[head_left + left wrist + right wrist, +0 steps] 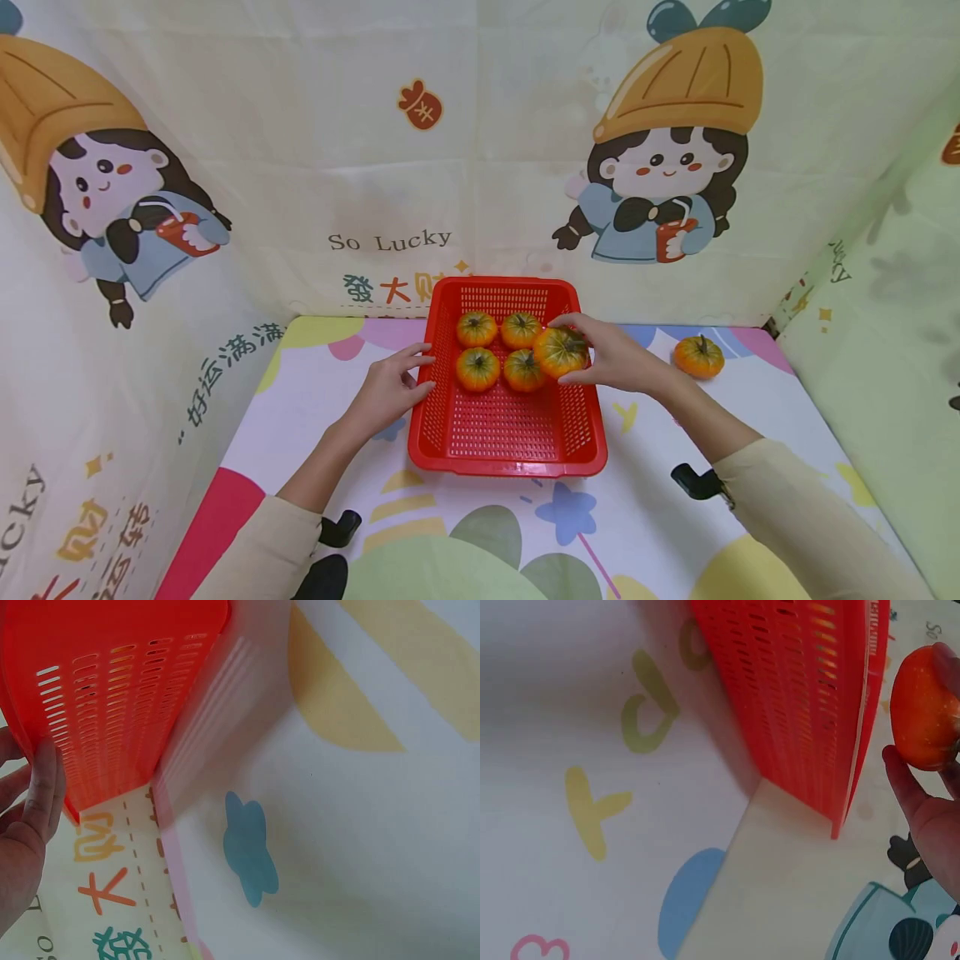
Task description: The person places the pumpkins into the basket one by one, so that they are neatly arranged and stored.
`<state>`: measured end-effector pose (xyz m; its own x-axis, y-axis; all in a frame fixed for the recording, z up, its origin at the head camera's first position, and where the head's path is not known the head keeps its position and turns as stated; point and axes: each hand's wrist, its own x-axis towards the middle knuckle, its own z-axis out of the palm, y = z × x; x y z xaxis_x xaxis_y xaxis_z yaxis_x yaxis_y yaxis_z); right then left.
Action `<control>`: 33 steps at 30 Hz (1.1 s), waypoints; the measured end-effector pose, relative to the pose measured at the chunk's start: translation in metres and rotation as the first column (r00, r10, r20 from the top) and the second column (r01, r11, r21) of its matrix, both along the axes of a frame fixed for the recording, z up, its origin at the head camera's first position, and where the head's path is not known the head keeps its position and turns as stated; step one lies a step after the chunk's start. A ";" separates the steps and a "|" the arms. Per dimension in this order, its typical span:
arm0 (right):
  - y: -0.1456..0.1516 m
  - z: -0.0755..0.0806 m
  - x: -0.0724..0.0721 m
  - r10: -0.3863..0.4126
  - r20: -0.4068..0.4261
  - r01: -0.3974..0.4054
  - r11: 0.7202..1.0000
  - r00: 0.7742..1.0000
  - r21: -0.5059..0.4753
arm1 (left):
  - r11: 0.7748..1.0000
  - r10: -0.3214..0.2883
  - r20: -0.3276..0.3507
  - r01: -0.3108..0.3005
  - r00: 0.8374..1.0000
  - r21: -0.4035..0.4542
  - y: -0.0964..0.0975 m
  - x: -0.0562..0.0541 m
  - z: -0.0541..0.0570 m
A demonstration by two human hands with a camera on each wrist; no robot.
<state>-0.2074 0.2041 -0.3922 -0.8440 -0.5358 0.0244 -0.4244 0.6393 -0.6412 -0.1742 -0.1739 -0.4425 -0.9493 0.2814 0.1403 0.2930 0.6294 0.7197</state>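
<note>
My right hand (619, 357) holds a small orange-green pumpkin (560, 352) over the right side of a red plastic basket (504, 467). The thumb and fingers lie round its sides; in the right wrist view the pumpkin (922, 712) shows a smooth orange underside, above the basket's rim. Several similar pumpkins (477, 369) sit inside the basket toward its back, and the held one partly covers one of them. At the left rim, my left hand (386, 392) grips the basket's edge, some fingers (46, 787) against the outer wall and others over the rim.
Another pumpkin (698, 357) lies on the table at the right, beyond my right forearm. A patterned cloth covers the table (630, 500). Printed cloth walls (510, 192) stand behind it and at both sides; the basket's back is close to the rear wall.
</note>
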 end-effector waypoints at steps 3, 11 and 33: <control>-0.009 -0.002 0.000 0.034 0.006 -0.034 0.999 0.999 0.015 | 1.000 -0.002 0.005 0.002 1.000 0.001 -0.001 -0.001 -0.001; -0.033 -0.008 0.004 0.106 0.065 -0.107 0.994 0.992 0.026 | 1.000 0.002 0.011 -0.002 1.000 0.001 -0.001 0.000 -0.001; -0.092 -0.032 0.017 0.256 0.172 -0.277 0.954 0.951 0.114 | 1.000 0.000 0.027 0.000 1.000 -0.010 -0.002 0.000 0.000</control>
